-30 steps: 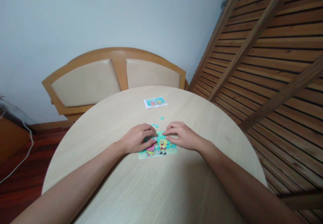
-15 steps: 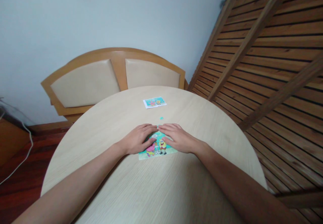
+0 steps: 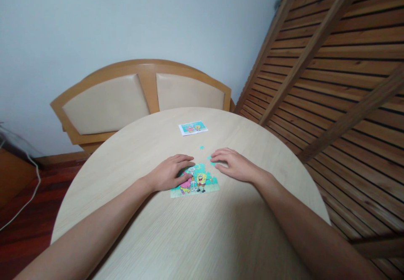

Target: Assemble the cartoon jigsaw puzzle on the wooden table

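Observation:
A jigsaw puzzle point(image 3: 201, 182) with cartoon figures on a turquoise ground lies flat on the table. Over its left part rests my left hand point(image 3: 170, 173), fingers stretched out and thumb apart, touching the puzzle and hiding its upper left. My right hand point(image 3: 235, 165) is just beyond the puzzle's upper right, fingers loosely extended with the thumb apart. Small turquoise pieces point(image 3: 209, 158) lie at its fingertips, partly covered; whether the fingers press on them is unclear. One loose turquoise puzzle piece point(image 3: 202, 147) lies farther back. The puzzle's upper right edge looks uneven.
A small picture sheet point(image 3: 193, 128) with the same cartoon figures lies toward the far side of the round wooden table point(image 3: 151, 238). Behind stands a padded headboard point(image 3: 107, 103) against the wall. Wooden slats point(image 3: 341, 82) lean on the right; a white cable point(image 3: 38, 179) hangs at left.
My right hand has moved right, off the puzzle, uncovering its right side and small turquoise pieces by the fingertips. My left hand has shifted slightly left, and the puzzle sits a little farther left.

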Available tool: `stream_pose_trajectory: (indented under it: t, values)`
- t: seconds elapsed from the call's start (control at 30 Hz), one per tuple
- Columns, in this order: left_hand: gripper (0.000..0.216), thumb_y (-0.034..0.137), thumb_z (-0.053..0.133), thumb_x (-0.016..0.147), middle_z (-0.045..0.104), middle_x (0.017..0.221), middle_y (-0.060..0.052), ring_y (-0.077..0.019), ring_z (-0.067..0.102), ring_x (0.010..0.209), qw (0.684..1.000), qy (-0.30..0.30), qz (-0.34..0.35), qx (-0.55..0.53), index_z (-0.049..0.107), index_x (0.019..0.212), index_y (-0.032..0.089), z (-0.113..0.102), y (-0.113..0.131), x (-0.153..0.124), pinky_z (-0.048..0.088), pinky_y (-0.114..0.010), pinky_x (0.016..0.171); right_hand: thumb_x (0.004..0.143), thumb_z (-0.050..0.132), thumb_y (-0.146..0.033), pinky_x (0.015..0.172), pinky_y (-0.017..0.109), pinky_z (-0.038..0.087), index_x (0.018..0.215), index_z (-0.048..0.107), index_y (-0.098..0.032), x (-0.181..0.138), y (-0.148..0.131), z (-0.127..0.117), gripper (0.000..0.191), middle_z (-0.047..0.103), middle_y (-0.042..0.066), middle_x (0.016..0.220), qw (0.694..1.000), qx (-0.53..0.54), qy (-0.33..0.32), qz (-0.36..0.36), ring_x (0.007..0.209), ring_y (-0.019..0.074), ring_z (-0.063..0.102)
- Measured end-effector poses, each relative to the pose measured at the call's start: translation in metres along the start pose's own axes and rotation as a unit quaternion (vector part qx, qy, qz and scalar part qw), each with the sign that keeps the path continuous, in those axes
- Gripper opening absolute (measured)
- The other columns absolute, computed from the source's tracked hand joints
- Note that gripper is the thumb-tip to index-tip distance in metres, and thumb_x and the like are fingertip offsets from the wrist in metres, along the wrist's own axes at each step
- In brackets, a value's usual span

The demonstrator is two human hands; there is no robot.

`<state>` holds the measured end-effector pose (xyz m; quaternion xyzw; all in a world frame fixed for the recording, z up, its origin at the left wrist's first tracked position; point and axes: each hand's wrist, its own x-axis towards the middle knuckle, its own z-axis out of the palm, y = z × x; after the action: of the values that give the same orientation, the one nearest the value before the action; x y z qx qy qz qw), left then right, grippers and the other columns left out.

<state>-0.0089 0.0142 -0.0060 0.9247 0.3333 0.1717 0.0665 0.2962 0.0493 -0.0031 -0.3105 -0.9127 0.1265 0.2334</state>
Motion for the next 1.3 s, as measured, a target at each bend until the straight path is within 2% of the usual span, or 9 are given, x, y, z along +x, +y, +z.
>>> stream_pose_trajectory:
  t: [0.13,0.27,0.47,0.57,0.7,0.83,1.0,1.3]
  values:
    - [0.040,0.038,0.055,0.099,0.059,0.140,-0.014,-0.0284,0.056,0.128,1.000,0.002,0.001,-0.009,0.060,0.134,0.020,0.000,0.000,0.000,0.047,-0.046,0.109,0.092,0.067,-0.032,0.103,0.046,0.047,0.113,0.075,-0.024,0.000,0.000,0.001,0.024,0.071,0.009,0.121,1.000,-0.004,-0.004,0.013,0.116,0.0266,0.062]
    - [0.039,0.038,0.055,0.100,0.059,0.140,-0.014,-0.0280,0.055,0.129,1.000,0.000,0.002,-0.010,0.060,0.134,0.019,0.000,0.002,0.001,0.046,-0.046,0.110,0.092,0.066,-0.030,0.104,0.045,0.046,0.111,0.076,-0.025,0.000,0.000,0.001,0.021,0.071,0.008,0.119,1.000,0.004,-0.015,-0.011,0.117,0.0253,0.061]
    - [0.039,0.037,0.055,0.100,0.059,0.140,-0.014,-0.0279,0.055,0.129,1.000,-0.001,0.001,-0.010,0.059,0.135,0.019,-0.001,0.002,0.001,0.046,-0.046,0.110,0.094,0.064,-0.040,0.109,0.047,0.044,0.129,0.067,-0.023,0.000,-0.004,0.003,0.039,0.064,0.012,0.134,1.000,-0.016,-0.007,0.019,0.126,0.0278,0.057]
    - [0.039,0.036,0.056,0.099,0.058,0.140,-0.015,-0.0281,0.055,0.130,1.000,-0.002,0.000,-0.009,0.059,0.134,0.018,-0.001,0.003,0.001,0.045,-0.045,0.110,0.097,0.060,-0.045,0.110,0.049,0.041,0.131,0.066,-0.021,0.002,-0.009,0.007,0.043,0.061,0.013,0.139,0.998,-0.038,-0.020,0.037,0.130,0.0296,0.053]
    - [0.038,0.036,0.055,0.099,0.059,0.140,-0.015,-0.0284,0.055,0.129,1.000,0.000,0.000,-0.014,0.060,0.133,0.019,-0.002,0.004,0.002,0.046,-0.046,0.110,0.097,0.060,-0.042,0.108,0.047,0.042,0.125,0.069,-0.022,0.005,-0.014,0.012,0.035,0.065,0.011,0.131,0.999,-0.034,-0.025,0.034,0.125,0.0280,0.056]
    - [0.039,0.035,0.055,0.099,0.058,0.140,-0.015,-0.0285,0.055,0.129,1.000,-0.008,-0.002,-0.008,0.059,0.134,0.019,-0.002,0.004,0.002,0.045,-0.046,0.110,0.096,0.062,-0.032,0.103,0.044,0.045,0.113,0.073,-0.024,0.006,-0.014,0.011,0.022,0.071,0.008,0.117,1.000,-0.011,-0.015,0.016,0.114,0.0250,0.061]
    - [0.038,0.037,0.054,0.100,0.059,0.140,-0.014,-0.0284,0.055,0.129,1.000,-0.002,-0.001,-0.015,0.059,0.134,0.020,-0.001,0.003,0.001,0.046,-0.046,0.110,0.093,0.063,-0.023,0.098,0.041,0.045,0.104,0.073,-0.023,0.007,-0.013,0.007,0.015,0.073,0.006,0.104,1.000,-0.010,-0.012,0.018,0.106,0.0240,0.063]
    - [0.039,0.038,0.054,0.100,0.058,0.141,-0.015,-0.0282,0.055,0.129,1.000,-0.001,-0.001,-0.014,0.059,0.134,0.019,-0.001,0.002,0.001,0.045,-0.046,0.110,0.086,0.067,-0.019,0.093,0.038,0.047,0.092,0.067,-0.021,0.006,-0.014,0.011,0.007,0.069,0.005,0.098,0.999,0.004,0.006,0.038,0.099,0.0225,0.062]
